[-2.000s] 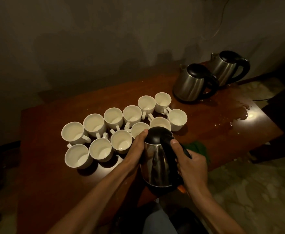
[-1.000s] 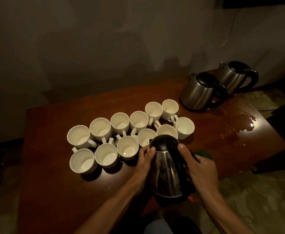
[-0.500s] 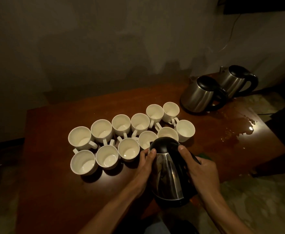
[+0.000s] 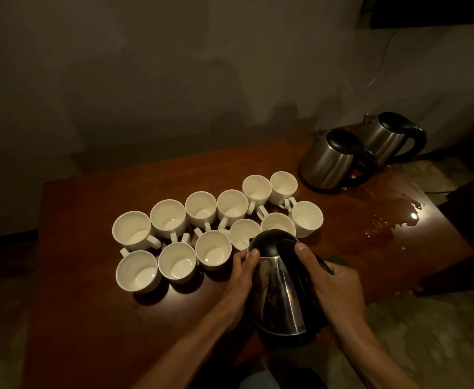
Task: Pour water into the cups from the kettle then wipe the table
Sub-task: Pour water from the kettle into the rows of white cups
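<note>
A steel kettle (image 4: 279, 293) with a black lid is tilted forward over the near row of white cups (image 4: 213, 249). My right hand (image 4: 334, 287) grips its black handle, thumb up by the lid. My left hand (image 4: 243, 279) presses against the kettle's left side, fingers at the lid's edge. Several white cups stand in two rows on the brown wooden table (image 4: 90, 318); the kettle's top hides part of one cup (image 4: 278, 223). A green cloth (image 4: 335, 260) peeks out behind my right hand.
Two more steel kettles (image 4: 331, 161) (image 4: 390, 136) stand at the table's far right. A puddle of spilled water (image 4: 393, 220) spreads near the right edge. A cable (image 4: 382, 60) hangs on the grey wall. The floor lies below at the right.
The kettle stays held in both hands and has tipped slightly further toward the cups. The view has shifted a little; the cups have not moved.
</note>
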`<state>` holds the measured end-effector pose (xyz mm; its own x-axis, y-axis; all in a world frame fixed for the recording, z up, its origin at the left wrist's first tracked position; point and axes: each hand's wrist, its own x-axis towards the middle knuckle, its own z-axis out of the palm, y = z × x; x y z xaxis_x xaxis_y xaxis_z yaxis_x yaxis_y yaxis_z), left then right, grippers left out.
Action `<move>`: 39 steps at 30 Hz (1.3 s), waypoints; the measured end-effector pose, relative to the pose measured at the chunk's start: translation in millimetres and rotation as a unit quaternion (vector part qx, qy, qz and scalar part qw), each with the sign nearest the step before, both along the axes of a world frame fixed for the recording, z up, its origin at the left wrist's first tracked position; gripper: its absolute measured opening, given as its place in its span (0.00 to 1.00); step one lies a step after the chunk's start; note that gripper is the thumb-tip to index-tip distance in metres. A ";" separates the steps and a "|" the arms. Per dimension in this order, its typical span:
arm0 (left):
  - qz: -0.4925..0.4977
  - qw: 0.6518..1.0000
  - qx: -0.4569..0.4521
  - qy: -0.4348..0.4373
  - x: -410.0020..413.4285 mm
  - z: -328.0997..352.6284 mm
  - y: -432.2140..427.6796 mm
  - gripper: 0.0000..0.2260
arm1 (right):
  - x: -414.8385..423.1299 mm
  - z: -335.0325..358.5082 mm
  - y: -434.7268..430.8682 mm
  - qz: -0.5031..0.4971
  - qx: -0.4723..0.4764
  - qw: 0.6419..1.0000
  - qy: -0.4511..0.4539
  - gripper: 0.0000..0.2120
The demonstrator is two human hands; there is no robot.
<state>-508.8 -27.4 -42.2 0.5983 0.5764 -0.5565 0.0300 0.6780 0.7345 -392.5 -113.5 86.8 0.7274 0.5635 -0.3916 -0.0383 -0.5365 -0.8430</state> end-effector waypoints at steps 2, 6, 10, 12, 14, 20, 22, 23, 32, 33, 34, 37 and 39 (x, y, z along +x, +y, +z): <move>-0.003 1.000 -0.001 -0.005 -0.6 0.3 0.7 0.33 | 0.1 0.6 0.4 0.000 -0.001 1.000 0.003 0.23; 0.001 1.000 0.005 -0.001 -1.0 0.1 1.2 0.37 | -0.2 2.2 1.6 -0.002 0.000 1.000 0.005 0.23; 0.012 1.000 -0.024 -0.003 1.7 -2.2 1.2 0.43 | -0.9 3.8 3.1 0.004 -0.007 1.000 0.004 0.23; 0.010 1.000 -0.026 -0.003 2.4 -3.1 1.6 0.42 | -0.4 4.8 3.9 0.008 -0.012 1.000 0.004 0.23; 0.009 1.000 -0.025 -0.005 2.9 -4.2 1.6 0.42 | -0.6 6.3 4.1 0.008 -0.009 1.000 0.010 0.23; 0.007 1.000 -0.021 0.002 2.3 -4.1 0.7 0.43 | -1.8 8.1 5.4 0.008 -0.008 1.000 0.007 0.22; 0.005 1.000 -0.028 -0.002 1.7 -5.7 0.8 0.44 | -2.1 8.1 5.5 0.008 -0.008 1.000 0.007 0.22; 0.005 1.000 -0.024 -0.004 1.3 -5.5 1.1 0.44 | -2.2 8.0 5.6 0.009 -0.009 1.000 0.006 0.23; 0.012 1.000 -0.009 0.004 -0.3 -0.8 4.1 0.41 | -3.5 7.7 7.4 0.013 -0.015 1.000 0.000 0.23; 0.013 1.000 -0.009 0.006 -0.4 -0.7 4.0 0.43 | -3.8 7.8 7.5 0.013 -0.016 1.000 0.000 0.23; 0.014 1.000 -0.010 0.007 -0.5 -1.2 3.9 0.44 | -3.8 8.0 7.7 0.014 -0.017 1.000 0.000 0.23; 0.022 1.000 -0.015 0.007 -0.8 -1.5 4.3 0.44 | -4.2 7.7 7.6 0.015 -0.017 1.000 0.002 0.23; 0.020 1.000 -0.014 0.005 -1.4 -0.5 4.3 0.43 | -4.8 6.9 7.2 0.014 -0.014 1.000 0.002 0.23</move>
<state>-510.1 -23.0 -42.7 0.5688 0.5835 -0.5796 0.0102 0.6996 0.7144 -397.3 -106.3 93.8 0.7093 0.5733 -0.4101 -0.0261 -0.5600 -0.8280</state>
